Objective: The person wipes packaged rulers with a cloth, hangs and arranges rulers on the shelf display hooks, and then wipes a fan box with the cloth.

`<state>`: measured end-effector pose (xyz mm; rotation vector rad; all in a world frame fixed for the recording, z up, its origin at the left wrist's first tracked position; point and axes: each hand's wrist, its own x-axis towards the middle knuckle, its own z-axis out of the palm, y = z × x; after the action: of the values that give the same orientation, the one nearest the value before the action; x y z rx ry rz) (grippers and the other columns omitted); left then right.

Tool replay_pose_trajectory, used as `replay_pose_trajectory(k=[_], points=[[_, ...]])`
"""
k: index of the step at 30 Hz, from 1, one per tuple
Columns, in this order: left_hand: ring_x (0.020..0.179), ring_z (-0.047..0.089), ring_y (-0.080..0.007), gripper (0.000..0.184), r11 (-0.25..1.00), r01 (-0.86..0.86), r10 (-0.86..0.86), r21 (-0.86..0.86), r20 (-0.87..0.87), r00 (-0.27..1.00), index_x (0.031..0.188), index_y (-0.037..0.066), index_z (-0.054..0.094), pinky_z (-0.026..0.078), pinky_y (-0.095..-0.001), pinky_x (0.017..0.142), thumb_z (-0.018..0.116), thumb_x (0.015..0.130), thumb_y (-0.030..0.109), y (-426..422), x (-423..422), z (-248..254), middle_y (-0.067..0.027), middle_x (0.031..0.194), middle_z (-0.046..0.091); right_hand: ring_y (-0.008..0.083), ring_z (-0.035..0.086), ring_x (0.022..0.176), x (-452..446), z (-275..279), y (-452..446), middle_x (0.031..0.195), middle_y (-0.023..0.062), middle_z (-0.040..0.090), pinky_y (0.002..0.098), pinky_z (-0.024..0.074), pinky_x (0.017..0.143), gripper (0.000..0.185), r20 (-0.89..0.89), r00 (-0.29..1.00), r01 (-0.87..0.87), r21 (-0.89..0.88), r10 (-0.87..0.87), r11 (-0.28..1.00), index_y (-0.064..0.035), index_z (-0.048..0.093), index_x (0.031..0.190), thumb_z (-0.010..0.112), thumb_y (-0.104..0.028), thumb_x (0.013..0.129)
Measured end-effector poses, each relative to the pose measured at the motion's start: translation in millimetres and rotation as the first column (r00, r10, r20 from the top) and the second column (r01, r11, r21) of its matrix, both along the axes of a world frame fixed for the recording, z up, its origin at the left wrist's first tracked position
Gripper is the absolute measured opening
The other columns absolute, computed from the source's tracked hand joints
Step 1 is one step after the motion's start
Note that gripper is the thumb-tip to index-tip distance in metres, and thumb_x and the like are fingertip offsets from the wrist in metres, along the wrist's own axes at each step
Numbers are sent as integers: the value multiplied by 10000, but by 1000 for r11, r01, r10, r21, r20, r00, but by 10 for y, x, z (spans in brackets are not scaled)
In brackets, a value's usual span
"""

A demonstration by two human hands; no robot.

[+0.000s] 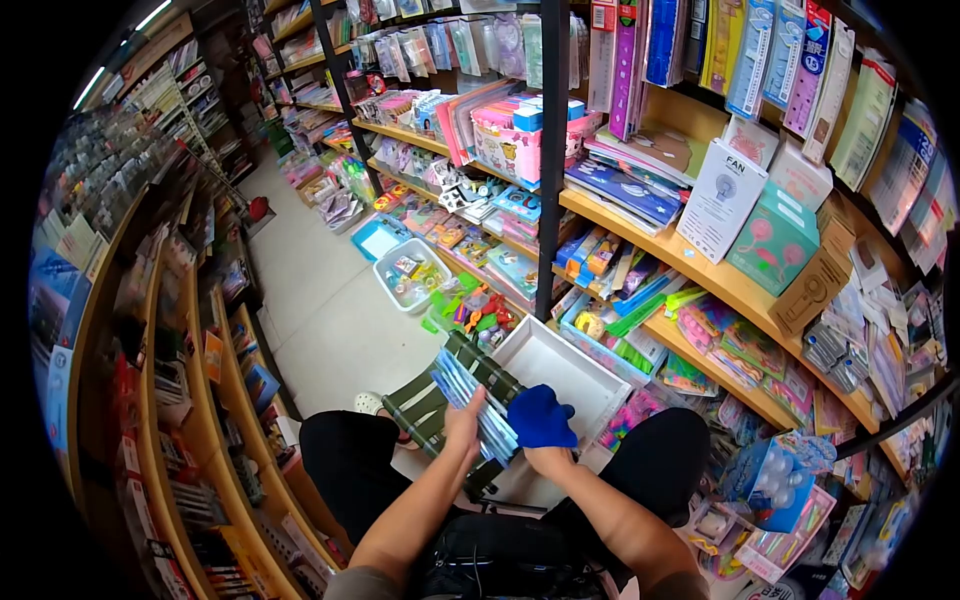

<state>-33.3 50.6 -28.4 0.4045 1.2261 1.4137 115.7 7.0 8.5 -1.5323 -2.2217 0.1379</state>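
Observation:
My left hand [463, 428] is closed around a bundle of slim light-blue packs [468, 385], held at a slant above a green folding stool [415, 405]. Their exact kind is too small to make out. Bunched in my right hand [549, 460] is a dark-blue cloth [541, 416], close against the right side of the packs. The cloth hides most of that hand's fingers. Just beyond the cloth, an open white box [610, 382] rests on the floor between my knees and the shelves.
Stocked wooden shelves [640, 235] rise ahead and to the right, behind a black post [551, 160]. More shelving [205, 430] curves along my left. On the aisle floor stand a white basin [440, 272] and bright plastic toys [487, 312]. Packaged goods [775, 480] crowd my right side.

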Motion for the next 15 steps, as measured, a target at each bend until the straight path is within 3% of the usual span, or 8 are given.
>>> replay_pose_trajectory(k=[1, 2, 4, 5, 8, 11, 14, 15], points=[[692, 543, -152, 273, 999, 6, -4, -39, 75, 997, 944, 39, 553, 456, -288, 663, 694, 753, 174, -23, 4, -55, -30, 797, 581, 416, 470, 860, -39, -173, -16, 961, 225, 481, 485, 399, 696, 311, -134, 991, 15, 117, 1, 993, -48, 537, 955, 479, 34, 661], [680, 540, -153, 269, 997, 17, -6, -76, 150, 989, 925, 41, 558, 455, -288, 651, 697, 752, 192, -39, 9, -94, -31, 780, 575, 415, 471, 861, -43, -152, -26, 959, 223, 484, 481, 399, 700, 303, -124, 992, -21, 103, 34, 994, -47, 539, 948, 479, 33, 663], [676, 544, -157, 271, 991, 90, -77, -99, 122, 990, 917, 38, 559, 458, -293, 635, 705, 738, 180, -64, -20, -84, -38, 771, 574, 411, 473, 864, -35, 19, -49, 954, 220, 488, 474, 400, 707, 287, -101, 990, -94, 74, 101, 993, -44, 544, 936, 480, 30, 666], [674, 547, -159, 272, 986, 123, -111, -113, 105, 988, 912, 37, 560, 459, -295, 626, 709, 731, 175, -85, -64, -83, -42, 766, 574, 403, 505, 831, -44, 56, -55, 860, 223, 523, 471, 396, 714, 220, -158, 977, -119, 133, 140, 984, -25, 547, 849, 500, 13, 638], [662, 564, -184, 230, 977, 133, -126, -165, 50, 991, 872, 34, 565, 479, -313, 602, 686, 725, 163, -76, -201, -209, -64, 756, 584, 399, 516, 869, -55, -201, -65, 910, 217, 541, 459, 409, 747, 222, -83, 967, -247, -79, 241, 966, -45, 568, 898, 531, -35, 680], [556, 564, -210, 187, 986, 62, -65, -156, -14, 998, 845, 22, 551, 485, -324, 525, 653, 695, 70, -68, -388, -241, -84, 686, 568, 387, 520, 918, -7, -461, -203, 979, 209, 555, 440, 419, 795, 249, -409, 887, -289, -126, 216, 949, -51, 577, 964, 568, -136, 730], [541, 570, -205, 182, 979, 109, -124, -170, -78, 989, 799, 13, 507, 497, -322, 495, 651, 699, 63, 0, -666, -229, -80, 651, 550, 374, 525, 955, -15, -688, -148, 1031, 212, 558, 412, 421, 833, 320, -469, 880, -137, -386, -66, 912, -62, 567, 1041, 560, -238, 773], [542, 573, -206, 177, 967, 121, -159, -223, -162, 974, 797, 11, 510, 499, -318, 496, 650, 701, 61, 3, -776, -217, -80, 649, 551, 376, 542, 931, -14, -392, -53, 1007, 225, 570, 407, 426, 821, 361, -378, 866, -73, -743, -326, 666, -57, 552, 1076, 530, -269, 784]])
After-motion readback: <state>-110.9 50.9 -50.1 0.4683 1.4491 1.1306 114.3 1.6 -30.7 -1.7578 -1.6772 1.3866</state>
